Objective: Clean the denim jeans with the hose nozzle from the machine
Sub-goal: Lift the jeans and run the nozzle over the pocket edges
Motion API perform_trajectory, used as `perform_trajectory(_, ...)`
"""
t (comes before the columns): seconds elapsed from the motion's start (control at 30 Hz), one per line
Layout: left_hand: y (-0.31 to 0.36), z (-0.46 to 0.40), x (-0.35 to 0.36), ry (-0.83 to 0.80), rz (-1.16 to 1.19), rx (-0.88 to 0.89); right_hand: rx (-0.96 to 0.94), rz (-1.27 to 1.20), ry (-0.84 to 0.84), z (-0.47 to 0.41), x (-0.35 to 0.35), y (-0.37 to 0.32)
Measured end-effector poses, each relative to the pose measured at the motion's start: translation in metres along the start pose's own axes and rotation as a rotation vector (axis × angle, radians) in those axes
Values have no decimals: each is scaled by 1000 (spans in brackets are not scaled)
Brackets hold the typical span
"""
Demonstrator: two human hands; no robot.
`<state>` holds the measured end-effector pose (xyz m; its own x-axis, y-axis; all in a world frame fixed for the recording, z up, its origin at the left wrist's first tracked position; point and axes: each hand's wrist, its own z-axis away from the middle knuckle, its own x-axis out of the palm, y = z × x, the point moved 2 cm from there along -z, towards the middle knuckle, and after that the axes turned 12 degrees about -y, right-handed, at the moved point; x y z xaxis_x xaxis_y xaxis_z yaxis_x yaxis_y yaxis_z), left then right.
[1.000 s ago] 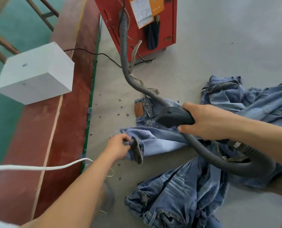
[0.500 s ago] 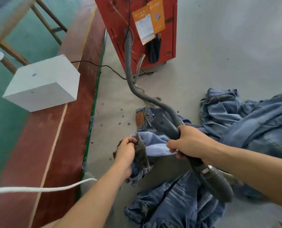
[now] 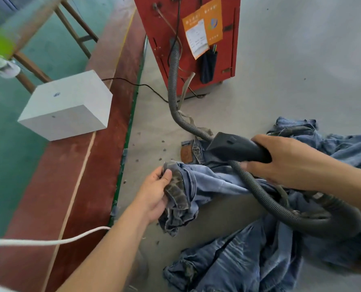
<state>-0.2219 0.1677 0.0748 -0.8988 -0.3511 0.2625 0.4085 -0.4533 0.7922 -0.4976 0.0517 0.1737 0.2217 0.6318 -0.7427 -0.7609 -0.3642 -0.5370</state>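
Nozzle [image 3: 236, 149] lifted off jeans [image 3: 209, 182]; hose [image 3: 259, 192] crosses them; machine [image 3: 188, 39] behind.

Orange label [image 3: 203, 26] on red machine [image 3: 152, 28]: print illegible.

In the centre of the frame the left hand [image 3: 157, 192] grips a jeans [image 3: 205, 182] cuff. The right hand [image 3: 280, 159] holds the black nozzle [image 3: 236, 147], its hose [image 3: 174, 85] running from the red machine [image 3: 165, 28] above.
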Motion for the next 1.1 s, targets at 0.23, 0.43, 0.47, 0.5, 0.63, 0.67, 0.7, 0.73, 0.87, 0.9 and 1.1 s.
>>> perform_trajectory(0.23,8,7,23,-40,180,23,-107,153,-190,21,22,1)
perform_trajectory(0.43,3,10,30,-156,188,2,-134,-18,-208,1,41,-18)
perform_trajectory(0.47,2,11,31,-175,170,2,-118,-102,-188,-4,40,-20)
perform_trajectory(0.5,1,11,32,-194,146,7,-95,-188,-161,-8,37,-22)
perform_trajectory(0.63,-2,14,36,-272,87,1,40,-355,-145,-11,19,-15)
perform_trajectory(0.67,-3,14,36,-288,74,-7,56,-355,-207,-9,16,-13)
perform_trajectory(0.7,-3,14,35,-304,54,-18,69,-357,-272,-7,13,-12)
perform_trajectory(0.73,-4,16,34,-319,33,-34,77,-379,-322,-6,13,-11)
perform_trajectory(0.87,-12,24,40,-408,-57,-107,131,-646,-312,-17,18,-13)
perform_trajectory(0.9,-12,26,41,-419,-72,-111,155,-679,-298,-19,17,-12)
perform_trajectory(1.1,-3,16,36,-306,-85,-72,156,-504,-436,-14,-5,-5)
